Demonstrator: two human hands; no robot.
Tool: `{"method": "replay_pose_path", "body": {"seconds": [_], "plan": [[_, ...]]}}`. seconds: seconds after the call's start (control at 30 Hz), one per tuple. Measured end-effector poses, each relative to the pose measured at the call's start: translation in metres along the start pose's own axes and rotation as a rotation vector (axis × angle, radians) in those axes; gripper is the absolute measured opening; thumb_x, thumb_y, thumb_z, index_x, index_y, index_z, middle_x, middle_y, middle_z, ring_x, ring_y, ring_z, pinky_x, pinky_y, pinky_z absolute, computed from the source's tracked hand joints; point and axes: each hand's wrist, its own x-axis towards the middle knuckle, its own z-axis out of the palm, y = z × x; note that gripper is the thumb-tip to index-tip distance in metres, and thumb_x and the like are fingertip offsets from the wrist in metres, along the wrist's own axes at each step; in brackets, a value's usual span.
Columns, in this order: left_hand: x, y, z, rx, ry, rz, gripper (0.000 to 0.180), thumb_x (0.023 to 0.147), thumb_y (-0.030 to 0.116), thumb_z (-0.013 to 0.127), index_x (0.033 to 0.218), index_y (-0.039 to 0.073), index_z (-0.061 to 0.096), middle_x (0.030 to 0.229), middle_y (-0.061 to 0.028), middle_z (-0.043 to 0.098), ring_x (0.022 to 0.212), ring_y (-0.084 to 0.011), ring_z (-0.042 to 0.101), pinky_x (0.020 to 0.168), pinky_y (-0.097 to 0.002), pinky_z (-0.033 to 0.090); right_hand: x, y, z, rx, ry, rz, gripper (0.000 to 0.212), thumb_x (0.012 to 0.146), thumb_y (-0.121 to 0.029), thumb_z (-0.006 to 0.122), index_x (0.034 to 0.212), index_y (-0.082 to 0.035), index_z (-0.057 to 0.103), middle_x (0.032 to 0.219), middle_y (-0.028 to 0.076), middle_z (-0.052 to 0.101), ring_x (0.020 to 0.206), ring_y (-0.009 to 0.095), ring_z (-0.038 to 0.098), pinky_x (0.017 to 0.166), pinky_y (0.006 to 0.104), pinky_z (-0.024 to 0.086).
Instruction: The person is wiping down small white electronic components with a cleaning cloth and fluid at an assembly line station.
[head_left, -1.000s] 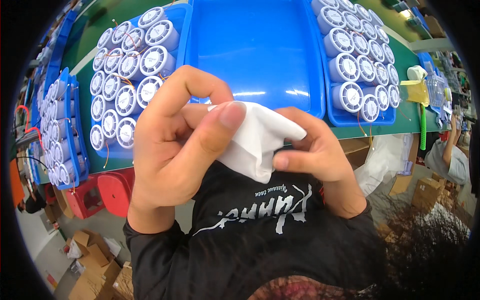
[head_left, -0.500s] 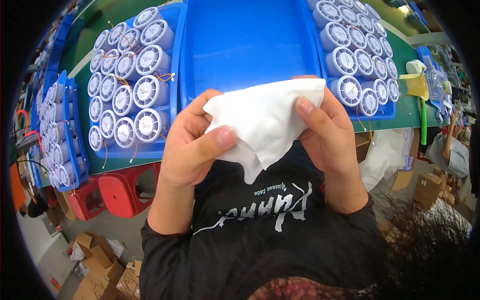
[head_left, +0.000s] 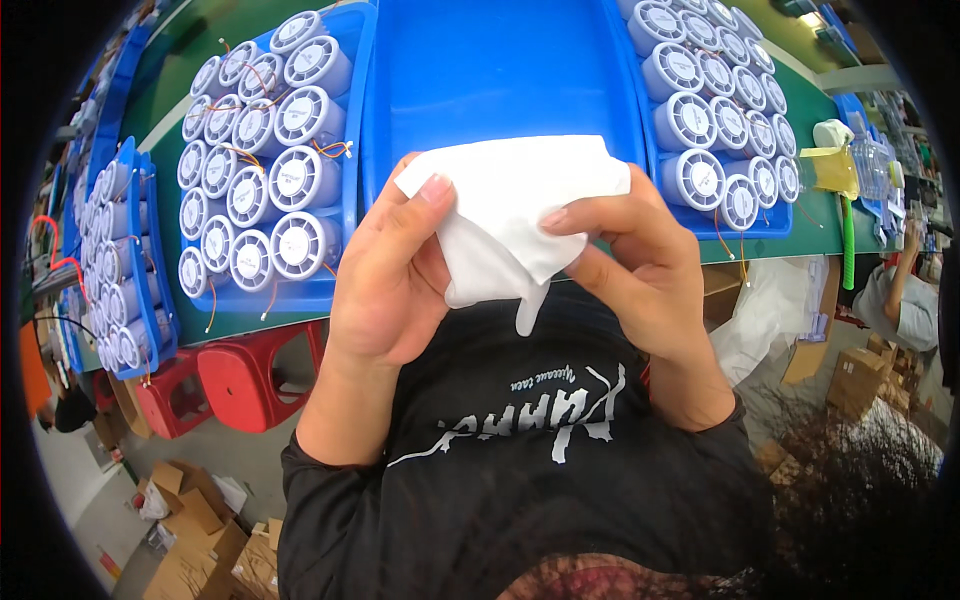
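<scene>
Between my two hands a white cloth [head_left: 500, 195] is spread, its lower corners hanging in soft folds. My left hand [head_left: 385, 275] grips its left edge, thumb on top and the other fingers behind. On the right side my right hand [head_left: 645, 265] pinches a fold of the cloth between thumb and index finger; its remaining fingers are partly hidden behind the fabric. The cloth is held in front of my black shirt, over the near edge of a bare blue tray [head_left: 490, 70].
Blue trays of white cylindrical parts with thin wires flank me: left cylinders [head_left: 300, 180] and right cylinders [head_left: 690, 120]. Red stools [head_left: 240, 375] stand lower left. A clear bottle [head_left: 872, 165] lies at the right. Cardboard boxes [head_left: 190, 510] sit on the floor.
The cloth has risen slightly and its folds have shifted. My left thumb has moved up along it; my right fingers have moved inward and now pinch a fold nearer the middle.
</scene>
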Motion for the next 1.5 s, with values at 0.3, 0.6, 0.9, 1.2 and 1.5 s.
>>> {"method": "replay_pose_path", "body": {"seconds": [0.3,0.6,0.9,1.2,1.5], "plan": [[-0.005,-0.013,-0.008,0.158,-0.116,0.029,0.042,0.092,0.0,0.059,0.13,-0.001,0.04,0.113,-0.0149,0.063,0.102,-0.021,0.065,0.088,-0.0331,0.053,0.024,-0.017,-0.019,-0.587,0.112,-0.296,0.016,0.083,-0.003,0.07,0.099,-0.007,0.069,0.133,0.015,0.05,0.116,0.023,0.053,0.097,0.0346,0.042],[0.005,-0.031,-0.011,0.292,-0.135,0.087,0.029,0.095,0.001,0.054,0.123,-0.001,0.048,0.106,-0.0089,0.065,0.092,-0.01,0.063,0.077,-0.025,0.05,0.05,-0.052,-0.012,-0.402,0.038,-0.407,0.021,0.085,0.005,0.064,0.105,0.007,0.06,0.102,0.017,0.066,0.093,0.022,0.065,0.081,0.0302,0.05],[0.015,-0.026,-0.015,0.453,-0.098,0.269,0.025,0.095,-0.003,0.047,0.12,0.002,0.049,0.097,-0.0061,0.065,0.083,-0.0082,0.064,0.065,-0.0203,0.049,0.027,-0.078,-0.013,-0.6,-0.212,-0.536,0.024,0.074,0.001,0.068,0.098,-0.002,0.066,0.092,0.017,0.064,0.078,0.023,0.063,0.061,0.0302,0.05],[0.013,-0.016,-0.007,0.433,-0.166,0.409,0.022,0.093,-0.008,0.047,0.113,0.001,0.047,0.11,-0.0192,0.066,0.094,-0.0174,0.067,0.077,-0.0262,0.054,0.005,-0.066,-0.011,-0.591,-0.401,-0.639,0.034,0.057,-0.012,0.08,0.09,-0.014,0.074,0.086,0.005,0.063,0.076,0.021,0.059,0.059,0.0288,0.046],[0.001,-0.003,-0.008,0.422,-0.354,0.63,0.011,0.089,-0.003,0.062,0.096,0.001,0.055,0.115,-0.0253,0.063,0.101,-0.0277,0.066,0.085,-0.0359,0.054,0.001,-0.026,-0.024,-0.016,0.04,0.191,0.019,0.092,-0.018,0.064,0.102,-0.001,0.062,0.095,0.003,0.064,0.089,0.01,0.058,0.079,0.0259,0.046]]}}
